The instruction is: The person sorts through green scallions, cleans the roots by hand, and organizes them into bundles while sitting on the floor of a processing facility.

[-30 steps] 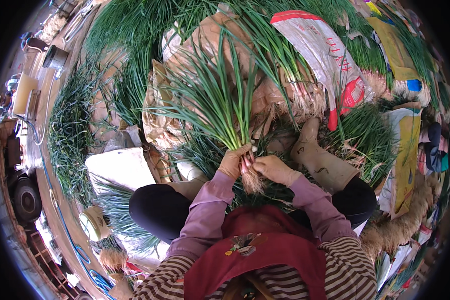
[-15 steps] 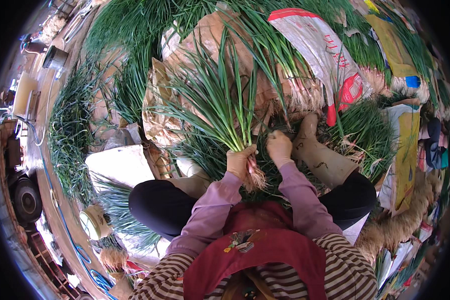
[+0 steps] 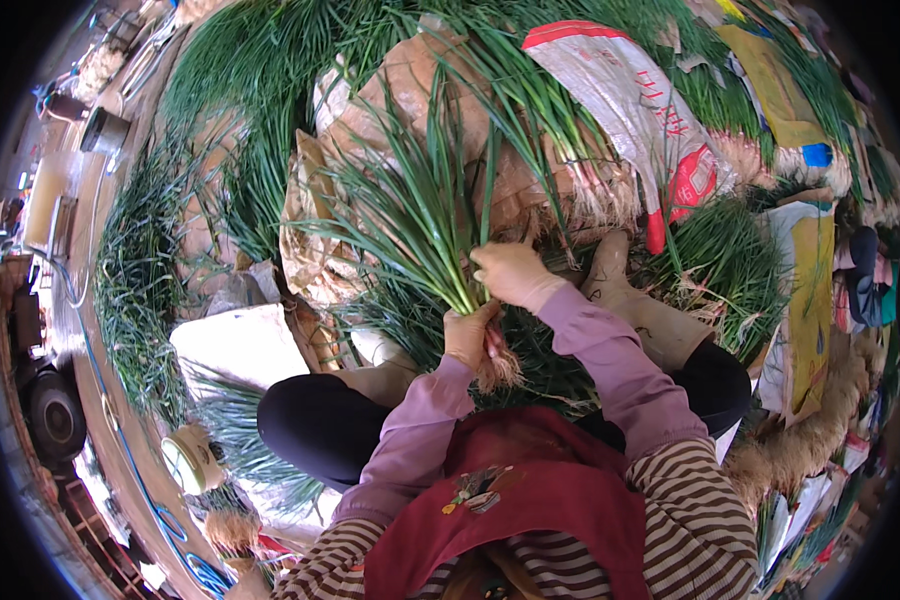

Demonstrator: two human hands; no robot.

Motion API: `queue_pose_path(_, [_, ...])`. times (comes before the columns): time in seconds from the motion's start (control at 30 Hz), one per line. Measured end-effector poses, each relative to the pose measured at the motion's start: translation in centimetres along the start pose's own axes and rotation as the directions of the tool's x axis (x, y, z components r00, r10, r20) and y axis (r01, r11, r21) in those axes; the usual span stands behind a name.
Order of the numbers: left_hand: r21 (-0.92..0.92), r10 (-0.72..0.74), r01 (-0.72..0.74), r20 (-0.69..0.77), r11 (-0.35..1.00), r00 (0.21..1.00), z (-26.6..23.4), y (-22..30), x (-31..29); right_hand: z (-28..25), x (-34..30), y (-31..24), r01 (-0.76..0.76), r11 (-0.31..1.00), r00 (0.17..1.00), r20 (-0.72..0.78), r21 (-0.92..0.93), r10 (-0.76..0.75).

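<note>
My left hand (image 3: 467, 336), in a pale glove, is closed round the lower stems of a bunch of green onions (image 3: 440, 245). Pinkish-white bulbs and stringy roots (image 3: 500, 365) stick out below that fist, and the long green leaves fan upward and to the left. My right hand (image 3: 516, 274), gloved too, has its fingers pinched at the right side of the bunch, just above the left hand. Its fingertips are partly hidden, but they appear to grip an outer stalk.
Brown sacking (image 3: 420, 110) lies ahead, with more green onions (image 3: 590, 160) on it. A white and red woven sack (image 3: 630, 100) covers part of them. Loose leaves lie between my boots (image 3: 660, 320). On the left stand a white bucket (image 3: 192, 460) and a blue hose (image 3: 135, 455).
My right hand has moved up and left from beside the bunch to its stalks. My left hand, still holding the bunch, has shifted slightly down and left.
</note>
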State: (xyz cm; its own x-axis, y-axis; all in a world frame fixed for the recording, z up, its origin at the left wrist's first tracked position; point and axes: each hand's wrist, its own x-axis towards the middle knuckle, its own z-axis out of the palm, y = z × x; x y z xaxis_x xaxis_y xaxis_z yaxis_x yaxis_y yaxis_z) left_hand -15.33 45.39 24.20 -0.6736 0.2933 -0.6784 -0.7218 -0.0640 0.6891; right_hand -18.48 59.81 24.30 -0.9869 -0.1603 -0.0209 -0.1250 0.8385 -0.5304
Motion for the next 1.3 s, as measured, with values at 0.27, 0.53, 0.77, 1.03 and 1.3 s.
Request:
queue_pose_path(0.27, [0.053,-0.010,0.011,-0.012,0.999,1.000,0.2,0.0,-0.6,-1.5,-0.6,-0.2,-0.051,0.999,0.987,0.152,0.014,0.048])
queue_pose_path(0.53, [0.066,0.012,-0.011,-0.023,0.998,1.000,-0.1,0.1,-0.7,-1.3,0.8,-0.6,0.131,0.983,0.951,0.295,-0.131,-0.087])
queue_pose_path(0.77, [-0.014,0.180,-0.182,-0.103,0.983,0.978,0.1,2.9,0.3,3.2,0.5,-1.6,-0.125,0.987,0.834,-0.529,0.099,0.159])
queue_pose_path(1.03, [-0.104,0.218,-0.230,-0.120,0.968,0.969,-0.7,2.1,-1.1,-1.2,0.8,7.5,-0.342,0.811,0.830,-0.251,0.474,0.497])
queue_pose_path(1.3, [-0.305,0.195,-0.191,-0.019,0.933,0.981,-2.4,1.4,1.3,-5.1,3.1,9.5,-0.597,0.790,0.799,-0.197,-0.142,0.568])
